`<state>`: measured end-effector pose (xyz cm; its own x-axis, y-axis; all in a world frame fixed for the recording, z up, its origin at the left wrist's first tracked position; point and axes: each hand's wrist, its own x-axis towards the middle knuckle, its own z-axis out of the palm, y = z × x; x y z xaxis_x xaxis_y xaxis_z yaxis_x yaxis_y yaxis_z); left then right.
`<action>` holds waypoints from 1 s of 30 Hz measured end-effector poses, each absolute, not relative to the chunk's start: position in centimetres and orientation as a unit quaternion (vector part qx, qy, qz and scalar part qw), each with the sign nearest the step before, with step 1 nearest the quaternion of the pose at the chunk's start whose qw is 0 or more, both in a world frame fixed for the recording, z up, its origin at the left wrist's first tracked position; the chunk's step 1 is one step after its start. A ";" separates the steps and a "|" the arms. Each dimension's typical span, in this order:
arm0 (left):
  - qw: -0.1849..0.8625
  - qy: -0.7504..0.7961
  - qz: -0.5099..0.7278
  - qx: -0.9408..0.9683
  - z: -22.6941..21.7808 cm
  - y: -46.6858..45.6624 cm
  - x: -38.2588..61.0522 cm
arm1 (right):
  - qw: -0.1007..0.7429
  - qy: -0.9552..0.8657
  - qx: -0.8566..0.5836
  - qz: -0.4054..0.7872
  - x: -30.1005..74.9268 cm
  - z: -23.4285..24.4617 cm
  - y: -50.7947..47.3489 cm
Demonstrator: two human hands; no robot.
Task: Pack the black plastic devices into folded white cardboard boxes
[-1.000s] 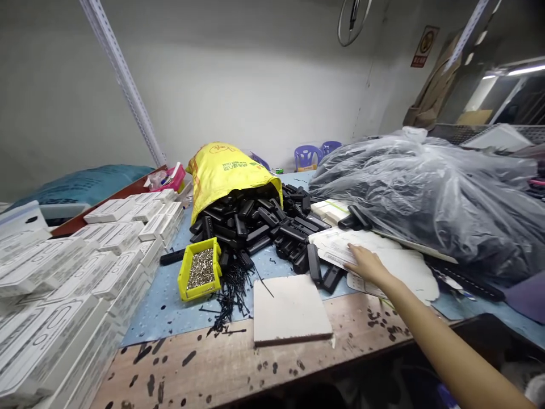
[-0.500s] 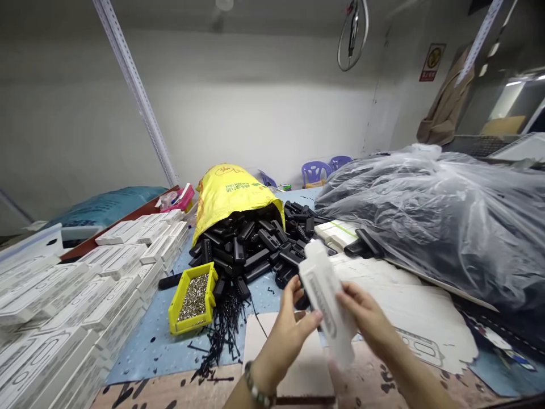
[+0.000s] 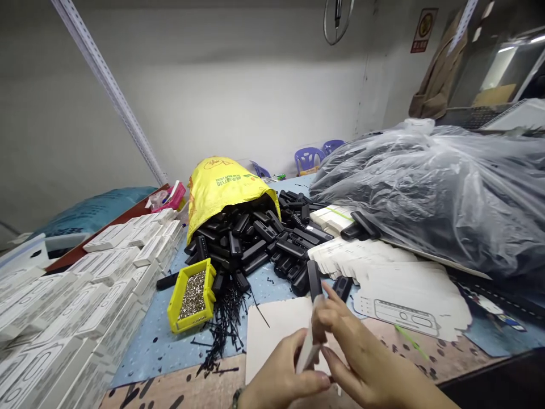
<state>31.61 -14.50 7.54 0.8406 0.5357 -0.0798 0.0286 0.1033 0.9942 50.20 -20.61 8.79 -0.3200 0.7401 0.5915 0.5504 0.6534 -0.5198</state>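
My left hand (image 3: 279,372) is closed round the lower part of a narrow white cardboard box (image 3: 307,353), thumb on the near side. Out of its upper end sticks a black plastic case (image 3: 314,278), tilted upward. My right hand (image 3: 353,346) is closed at the spot where case and box meet, fingers pinching the case; the exact contact is partly hidden. Beneath both hands lies a flat white board (image 3: 272,321). Beyond them, a heap of similar black cases (image 3: 255,250) spills from a yellow sack (image 3: 230,182).
Stacked white boxes (image 3: 102,301) fill the left side. A yellow bin (image 3: 176,307) of small metal parts stands beside loose black screws or pins (image 3: 225,329). Flat white box blanks (image 3: 395,289) lie at the right, before a large plastic-wrapped bundle (image 3: 426,182).
The white box has turned nearly edge-on and moved lower. A black case now shows at its upper end, with my right hand on it. The head view has shifted slightly.
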 end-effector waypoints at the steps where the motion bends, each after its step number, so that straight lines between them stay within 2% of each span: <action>1: 0.715 0.219 0.181 0.638 7.2 -14.6 31.0 | 0.413 -0.810 -0.391 0.145 50.1 8.7 -20.7; 2: 0.720 0.218 0.185 0.633 6.9 -14.7 30.3 | 0.426 -0.796 -0.390 0.182 49.9 8.5 -20.7; 6: 0.718 0.233 0.196 0.626 6.8 -14.8 28.6 | 0.586 -0.590 -0.408 0.377 47.6 6.9 -19.7; 8: 0.714 0.231 0.192 0.632 6.7 -15.1 28.1 | 0.570 -0.514 -0.364 0.527 45.5 6.1 -18.9; 10: 0.707 0.231 0.186 0.643 6.4 -15.5 27.4 | 0.519 -0.477 -0.352 0.616 43.3 5.4 -18.2; 12: 0.648 0.295 0.206 0.671 5.8 -16.0 26.2 | 0.520 -0.450 -0.404 0.603 41.3 4.9 -17.6; 15: 0.440 0.435 0.279 0.735 4.3 -16.6 23.8 | 0.570 -0.441 -0.485 0.495 38.6 4.2 -17.1; 17: 0.317 0.447 0.314 0.775 3.0 -16.7 22.2 | 0.578 -0.492 -0.481 0.437 37.2 4.1 -17.2; 21: 0.147 0.450 0.359 0.805 0.7 -16.5 19.9 | 0.495 -0.629 -0.422 0.427 35.2 4.4 -18.1; 23: 0.113 0.454 0.370 0.803 0.2 -16.7 19.1 | 0.488 -0.614 -0.430 0.446 34.6 4.7 -18.4; 26: 0.144 0.449 0.392 0.790 0.2 -17.3 18.0 | 0.501 -0.599 -0.425 0.458 34.0 4.6 -18.5; 30: 0.189 0.497 0.388 0.753 0.2 -18.0 16.8 | 0.467 -0.656 -0.402 0.436 33.2 3.5 -18.8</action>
<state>16.83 -17.99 0.23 0.2055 0.8948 0.3963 0.6026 -0.4348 0.6692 33.23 -18.81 3.51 -0.2395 0.9349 0.2621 0.1200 0.2964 -0.9475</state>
